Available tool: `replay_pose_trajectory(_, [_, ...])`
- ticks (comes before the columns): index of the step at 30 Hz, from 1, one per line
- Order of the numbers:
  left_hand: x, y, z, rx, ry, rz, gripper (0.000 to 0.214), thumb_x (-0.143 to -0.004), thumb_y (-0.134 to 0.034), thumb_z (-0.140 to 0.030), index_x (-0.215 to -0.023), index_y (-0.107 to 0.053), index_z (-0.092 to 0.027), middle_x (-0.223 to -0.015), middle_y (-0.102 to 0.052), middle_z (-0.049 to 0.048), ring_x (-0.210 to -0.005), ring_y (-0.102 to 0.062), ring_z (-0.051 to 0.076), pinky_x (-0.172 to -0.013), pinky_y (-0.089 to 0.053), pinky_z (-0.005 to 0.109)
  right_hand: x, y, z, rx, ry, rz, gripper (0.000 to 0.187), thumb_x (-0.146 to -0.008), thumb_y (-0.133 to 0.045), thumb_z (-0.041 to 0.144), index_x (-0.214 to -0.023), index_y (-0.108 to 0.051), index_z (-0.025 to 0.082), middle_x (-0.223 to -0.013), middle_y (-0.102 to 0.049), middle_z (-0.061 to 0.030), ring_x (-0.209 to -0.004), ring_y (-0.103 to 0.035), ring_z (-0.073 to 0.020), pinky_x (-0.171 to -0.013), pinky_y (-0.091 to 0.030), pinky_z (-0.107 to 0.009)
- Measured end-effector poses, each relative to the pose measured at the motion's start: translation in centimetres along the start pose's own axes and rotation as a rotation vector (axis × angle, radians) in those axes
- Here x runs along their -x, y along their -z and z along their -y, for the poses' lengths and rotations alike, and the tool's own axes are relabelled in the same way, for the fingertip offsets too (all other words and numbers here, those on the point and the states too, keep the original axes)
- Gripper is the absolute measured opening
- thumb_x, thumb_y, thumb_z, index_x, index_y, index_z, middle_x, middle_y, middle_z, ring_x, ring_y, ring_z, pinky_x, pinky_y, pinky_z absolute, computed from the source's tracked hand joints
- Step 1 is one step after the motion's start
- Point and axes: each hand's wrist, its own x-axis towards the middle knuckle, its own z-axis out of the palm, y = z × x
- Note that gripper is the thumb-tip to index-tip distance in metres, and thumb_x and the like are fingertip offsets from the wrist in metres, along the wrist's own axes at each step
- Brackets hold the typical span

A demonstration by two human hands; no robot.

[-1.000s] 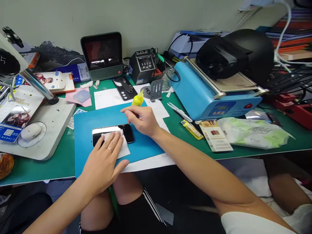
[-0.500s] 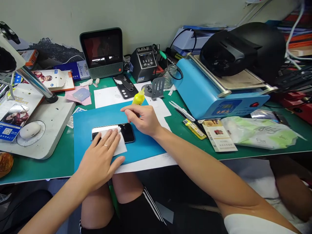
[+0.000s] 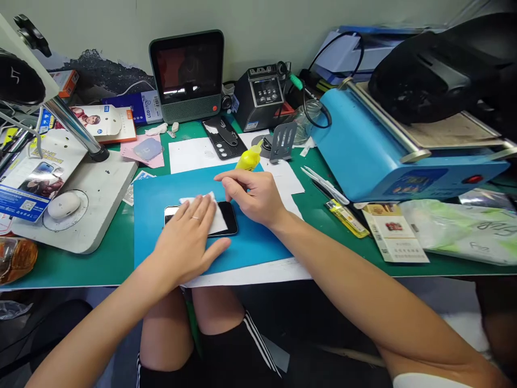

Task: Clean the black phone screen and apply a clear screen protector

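Observation:
A phone (image 3: 230,218) with a dark glossy face lies on the blue mat (image 3: 153,194). My left hand (image 3: 188,231) rests flat on a white wipe (image 3: 218,222), pressing it over the middle of the phone; a ring is on one finger. Just beyond the phone's right end hovers my right hand (image 3: 258,196), its fingers curled in and the index finger bent forward over the thumb. Whatever those fingers might enclose is hidden. Behind the right hand a yellow bottle (image 3: 247,159) with a pointed tip shows, its lower part out of sight.
A black phone back cover (image 3: 224,138), a grey phone stand (image 3: 284,141) and a soldering station (image 3: 260,97) sit behind the mat. On the right stand a blue heated-plate machine (image 3: 355,156), tweezers (image 3: 325,185) and a cigarette box (image 3: 393,234). A lamp base (image 3: 109,207) is at left.
My left hand has pushed the wipe away from me across the phone, onto its far edge. My right hand keeps its curled pose. The whole view has shifted slightly.

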Motion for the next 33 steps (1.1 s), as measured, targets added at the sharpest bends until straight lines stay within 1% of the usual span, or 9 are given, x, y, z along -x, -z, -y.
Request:
replay_pose_trajectory(4, [-2.5, 0.2, -2.9, 0.045, -0.039, 0.026, 0.087, -0.110, -0.033, -0.065, -0.165, -0.033, 0.002, -0.174, -0.027, 0.0226, -0.165, -0.024, 0.036, -0.137, -0.022, 0.054, 0.0, 0.0, 0.1, -0.002, 0.002, 0.018, 0.026, -0.104, -0.056, 0.030, -0.095, -0.080, 0.021, -0.082, -0.081, -0.0030, -0.064, -0.072, -0.0157, -0.062, -0.057, -0.031])
replay_pose_trajectory(7, [-2.1, -0.1, -3.6, 0.030, -0.054, 0.022, 0.085, -0.110, -0.031, -0.064, -0.166, -0.033, 0.000, -0.174, -0.029, 0.0217, -0.166, -0.025, 0.035, -0.137, -0.022, 0.054, 0.1, 0.1, 0.1, -0.008, -0.001, 0.044, 0.026, -0.104, -0.057, 0.030, -0.095, -0.080, 0.022, -0.077, -0.079, -0.0014, -0.061, -0.070, -0.0149, -0.060, -0.056, -0.030])
replay_pose_trajectory(10, [0.6, -0.6, -2.3, -0.014, -0.078, -0.023, 0.083, -0.111, -0.024, -0.064, -0.168, -0.031, -0.004, -0.176, -0.025, 0.0174, -0.166, -0.025, 0.034, -0.135, -0.026, 0.054, 0.2, 0.2, 0.2, -0.020, -0.012, 0.070, 0.026, -0.104, -0.057, 0.031, -0.098, -0.079, 0.020, -0.070, -0.076, 0.0003, -0.055, -0.065, -0.0133, -0.056, -0.053, -0.029])
replay_pose_trajectory(15, [5.5, -0.7, 1.6, -0.075, 0.001, -0.087, 0.076, -0.113, -0.023, -0.059, -0.168, -0.032, -0.007, -0.177, -0.025, 0.0156, -0.165, -0.030, 0.033, -0.133, -0.031, 0.055, 0.0, 0.1, 0.4, -0.046, -0.026, 0.090, 0.025, -0.103, -0.057, 0.030, -0.099, -0.080, 0.020, -0.073, -0.077, -0.0001, -0.056, -0.065, -0.0130, -0.057, -0.053, -0.029])
replay_pose_trajectory(21, [5.5, -0.4, 4.0, -0.045, 0.067, -0.094, 0.075, -0.112, -0.026, -0.059, -0.170, -0.027, -0.010, -0.177, -0.026, 0.0144, -0.165, -0.028, 0.032, -0.134, -0.029, 0.057, -0.2, 0.1, 0.3, -0.054, -0.034, 0.085, 0.027, -0.104, -0.055, 0.031, -0.099, -0.079, 0.019, -0.070, -0.075, 0.0011, -0.055, -0.064, -0.0123, -0.057, -0.051, -0.028])
replay_pose_trajectory(25, [6.3, -0.8, 4.4, -0.067, 0.081, -0.106, 0.076, -0.112, -0.025, -0.059, -0.170, -0.027, -0.009, -0.178, -0.024, 0.0146, -0.165, -0.029, 0.033, -0.134, -0.030, 0.057, -0.2, 0.1, 0.2, -0.056, -0.033, 0.083, 0.028, -0.104, -0.054, 0.031, -0.099, -0.079, 0.018, -0.066, -0.072, 0.0014, -0.054, -0.062, -0.0118, -0.057, -0.050, -0.028])
replay_pose_trajectory(29, [7.9, -1.2, 3.8, -0.096, 0.072, -0.149, 0.077, -0.112, -0.028, -0.058, -0.171, -0.023, -0.010, -0.177, -0.025, 0.0163, -0.165, -0.027, 0.034, -0.133, -0.032, 0.056, -0.2, -0.1, 0.2, -0.073, -0.029, 0.092, 0.025, -0.104, -0.056, 0.030, -0.099, -0.078, 0.020, -0.069, -0.074, 0.0005, -0.056, -0.065, -0.0134, -0.058, -0.052, -0.030])
replay_pose_trajectory(31, [7.6, -1.1, 2.9, -0.098, 0.059, -0.136, 0.078, -0.112, -0.029, -0.059, -0.171, -0.024, -0.009, -0.177, -0.025, 0.0171, -0.165, -0.027, 0.033, -0.133, -0.032, 0.055, -0.2, -0.2, 0.2, -0.087, -0.020, 0.088, 0.022, -0.104, -0.058, 0.028, -0.098, -0.078, 0.021, -0.070, -0.075, -0.0004, -0.057, -0.067, -0.0147, -0.058, -0.053, -0.032])
replay_pose_trajectory(33, [6.1, -1.0, 1.7, -0.089, 0.034, -0.105, 0.081, -0.111, -0.027, -0.063, -0.169, -0.028, -0.007, -0.177, -0.023, 0.0176, -0.165, -0.026, 0.034, -0.134, -0.031, 0.055, -0.2, -0.2, 0.2, -0.089, -0.014, 0.076, 0.021, -0.104, -0.059, 0.027, -0.097, -0.078, 0.022, -0.069, -0.074, -0.0004, -0.056, -0.067, -0.0150, -0.057, -0.054, -0.032])
